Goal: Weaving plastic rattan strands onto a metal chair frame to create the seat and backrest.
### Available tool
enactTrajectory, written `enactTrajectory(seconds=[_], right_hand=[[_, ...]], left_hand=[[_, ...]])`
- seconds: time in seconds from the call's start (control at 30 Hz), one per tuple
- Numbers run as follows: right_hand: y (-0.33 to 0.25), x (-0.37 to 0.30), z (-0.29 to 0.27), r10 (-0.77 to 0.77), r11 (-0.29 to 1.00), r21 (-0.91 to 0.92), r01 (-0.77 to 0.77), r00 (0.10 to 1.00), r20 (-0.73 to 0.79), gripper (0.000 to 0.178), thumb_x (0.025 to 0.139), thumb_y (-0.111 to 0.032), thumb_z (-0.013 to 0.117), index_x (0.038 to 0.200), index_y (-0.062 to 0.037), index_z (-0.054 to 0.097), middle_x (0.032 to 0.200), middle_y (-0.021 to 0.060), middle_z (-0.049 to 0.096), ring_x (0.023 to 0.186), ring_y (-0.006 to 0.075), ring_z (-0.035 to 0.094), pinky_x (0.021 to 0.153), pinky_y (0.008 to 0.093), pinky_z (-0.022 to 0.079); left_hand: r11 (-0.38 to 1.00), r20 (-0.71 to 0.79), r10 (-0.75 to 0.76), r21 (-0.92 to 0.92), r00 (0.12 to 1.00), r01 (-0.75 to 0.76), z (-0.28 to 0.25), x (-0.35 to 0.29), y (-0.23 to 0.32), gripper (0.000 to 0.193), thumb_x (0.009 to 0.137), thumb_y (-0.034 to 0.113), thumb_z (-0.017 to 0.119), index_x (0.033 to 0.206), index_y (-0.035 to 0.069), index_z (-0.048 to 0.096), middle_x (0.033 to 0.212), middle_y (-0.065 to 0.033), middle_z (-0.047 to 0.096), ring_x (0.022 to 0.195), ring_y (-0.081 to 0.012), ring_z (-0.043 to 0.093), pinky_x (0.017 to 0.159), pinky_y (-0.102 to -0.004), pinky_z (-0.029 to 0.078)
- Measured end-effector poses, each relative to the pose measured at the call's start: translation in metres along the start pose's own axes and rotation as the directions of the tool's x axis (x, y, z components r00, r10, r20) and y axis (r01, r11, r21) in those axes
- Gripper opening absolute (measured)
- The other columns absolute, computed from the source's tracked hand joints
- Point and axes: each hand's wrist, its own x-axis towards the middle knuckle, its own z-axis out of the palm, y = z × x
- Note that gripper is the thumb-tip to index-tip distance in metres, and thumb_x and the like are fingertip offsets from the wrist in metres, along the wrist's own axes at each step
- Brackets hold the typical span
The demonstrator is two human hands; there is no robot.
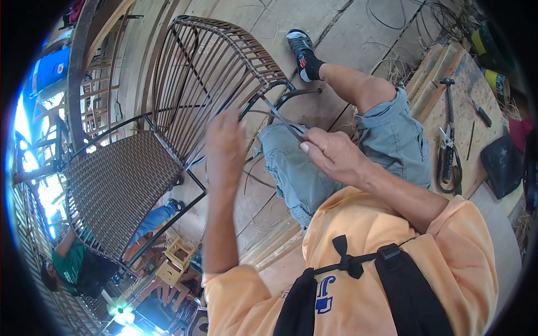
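Observation:
A brown wicker chair lies tilted in front of me, with its woven seat (pixel 120 190) at the left and its slatted, dark-framed backrest (pixel 210 84) farther away. My right hand (pixel 332 155) is closed, thumb over fingers, on a flat grey-brown weaving strip (pixel 283 119). From there the strip runs taut up to the wrapped corner of the backrest. My left hand (pixel 225 147) is raised before the backrest slats, near its lower right edge. Motion smears its fingers, so whether it grips anything is hidden. A thin strand curves close by.
On a wooden board (pixel 473 101) at the right lie a hammer (pixel 450 106), pliers (pixel 446 147), a dark-handled tool (pixel 482 115) and a black pouch (pixel 500 166). Loose strands (pixel 443 19) litter the far right floor. A person in a green shirt (pixel 70 260) is behind the chair seat, near a wooden stool (pixel 174 269).

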Motion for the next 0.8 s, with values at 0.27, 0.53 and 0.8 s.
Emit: enactTrajectory(seconds=[0.27,0.53,0.8], right_hand=[[0.014,-0.011,-0.012,0.417,0.751,0.484,-0.449,0.891,0.179,0.020,0.090,-0.019,0.042,0.085,-0.0026,0.053,0.057,-0.0058,0.038,0.050,0.0039,0.037,0.044,0.0223,0.031],[0.027,-0.012,-0.007,0.442,0.752,0.423,-0.505,0.863,0.244,0.021,0.090,-0.020,0.043,0.082,-0.0030,0.054,0.056,-0.0027,0.039,0.051,0.0068,0.038,0.048,0.0238,0.033],[-0.039,-0.001,-0.013,0.264,0.911,0.284,-0.298,0.952,0.154,0.021,0.086,-0.019,0.047,0.082,0.0006,0.052,0.058,0.0048,0.044,0.055,0.0113,0.043,0.052,0.0299,0.038]], left_hand=[[0.931,-0.248,-0.136,-0.364,0.959,0.038,0.068,0.026,0.011,0.014,0.078,0.007,0.065,0.092,0.005,0.059,0.090,-0.0102,0.056,0.087,-0.0274,0.053,0.072,-0.0369,0.046],[0.938,-0.348,-0.063,-0.340,0.935,-0.063,0.083,0.036,0.018,0.010,0.078,0.006,0.065,0.086,0.004,0.058,0.087,-0.0110,0.056,0.084,-0.0269,0.055,0.068,-0.0365,0.047],[0.945,-0.257,0.051,-0.301,0.965,-0.131,0.074,0.036,0.005,0.009,0.080,0.007,0.060,0.088,0.002,0.058,0.084,-0.0144,0.055,0.088,-0.0305,0.053,0.075,-0.0392,0.044]])
